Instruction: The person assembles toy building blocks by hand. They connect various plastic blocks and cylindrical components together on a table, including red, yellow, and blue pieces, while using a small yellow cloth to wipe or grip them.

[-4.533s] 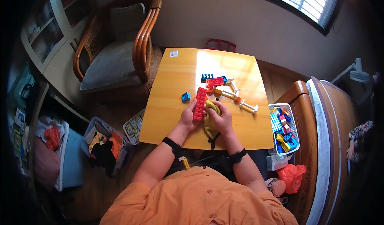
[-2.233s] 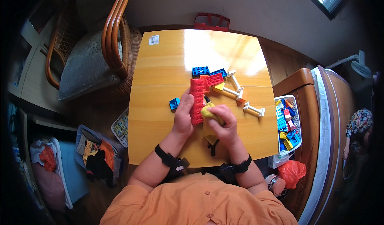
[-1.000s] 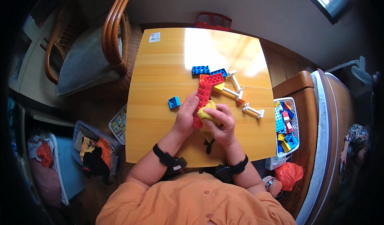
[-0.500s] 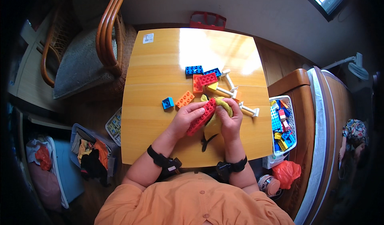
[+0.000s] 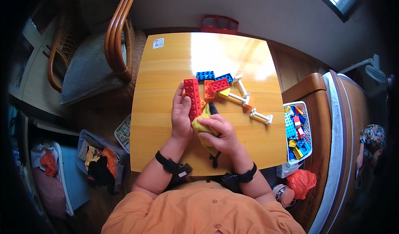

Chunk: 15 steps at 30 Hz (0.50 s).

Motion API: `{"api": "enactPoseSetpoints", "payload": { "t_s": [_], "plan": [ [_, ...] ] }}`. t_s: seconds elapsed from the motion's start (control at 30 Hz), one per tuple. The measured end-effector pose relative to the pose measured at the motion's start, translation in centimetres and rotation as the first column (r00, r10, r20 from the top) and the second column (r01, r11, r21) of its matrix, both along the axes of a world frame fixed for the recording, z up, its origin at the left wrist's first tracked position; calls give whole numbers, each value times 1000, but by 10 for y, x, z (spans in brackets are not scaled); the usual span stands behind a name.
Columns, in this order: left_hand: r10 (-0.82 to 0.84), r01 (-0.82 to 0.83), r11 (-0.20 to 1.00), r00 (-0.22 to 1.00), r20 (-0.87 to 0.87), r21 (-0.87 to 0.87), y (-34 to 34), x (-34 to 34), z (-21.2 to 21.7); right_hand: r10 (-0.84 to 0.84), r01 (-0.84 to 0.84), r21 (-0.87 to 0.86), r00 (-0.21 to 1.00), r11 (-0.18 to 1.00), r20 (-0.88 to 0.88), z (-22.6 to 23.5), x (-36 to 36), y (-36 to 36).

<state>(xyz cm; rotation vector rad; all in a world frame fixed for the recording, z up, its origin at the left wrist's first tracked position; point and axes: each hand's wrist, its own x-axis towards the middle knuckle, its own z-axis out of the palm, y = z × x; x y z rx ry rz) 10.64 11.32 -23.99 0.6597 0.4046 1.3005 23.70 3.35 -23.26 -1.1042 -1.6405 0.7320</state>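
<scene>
A long red toy brick (image 5: 192, 99) is held upright on its end by my left hand (image 5: 181, 116), its studs facing right. My right hand (image 5: 220, 133) grips a yellow cloth (image 5: 202, 126) with a dark edge and presses it against the brick's lower end. Just beyond my hands lie a blue brick (image 5: 205, 76), a second blue brick (image 5: 224, 78), an orange brick (image 5: 208, 93) and a shorter red brick (image 5: 220, 84) resting partly on it. White pillar pieces (image 5: 261, 116) and a yellow piece (image 5: 224, 93) lie farther right. Another orange brick is mostly hidden behind the held one.
The wooden table (image 5: 162, 76) has a white label at its far left corner. Right of it stands a white basket (image 5: 308, 144) of mixed bricks. A wicker chair (image 5: 118, 34) is at the left, above a bin of clothes (image 5: 99, 159). Another person (image 5: 370, 140) is at the far right.
The red brick has swung from slanting to upright and moved left and away from me with my left hand. My right hand and the cloth have shifted left and nearer to me.
</scene>
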Motion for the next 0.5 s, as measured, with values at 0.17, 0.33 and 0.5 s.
{"api": "enactPoseSetpoints", "payload": {
  "t_s": [0.17,0.33,0.5],
  "plan": [
    [21,-22,1000,998,53,15,0,-5,-4,-139,135,-42,984,990,-111,-9,-7,0],
    [-152,146,988,978,142,51,-6,-9,-10,-308,224,-243,862,944,-403,-20,7,-1],
    [-174,190,978,971,-164,86,-12,-10,-15,-429,329,-277,731,903,-531,-14,13,7]
  ]
}}
